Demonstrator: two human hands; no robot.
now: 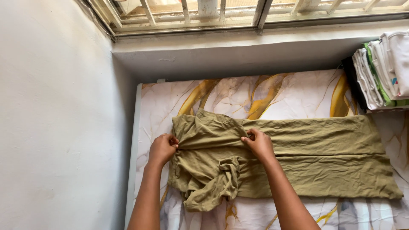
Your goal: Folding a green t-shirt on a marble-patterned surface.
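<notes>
While both hands [162, 148] [258, 144] pinch it, olive garment [324, 157] lies flat.

Beneath my fingers: 1 table top [298, 91], marbled white with gold veins. Beyond my fingers, far right: 1 stack of folded clothes [381, 70], mostly white, with green and black layers. Ahead of my fingers: window sill [238, 44] and barred window [213, 10]. Left of my fingers: white wall [51, 119].
</notes>
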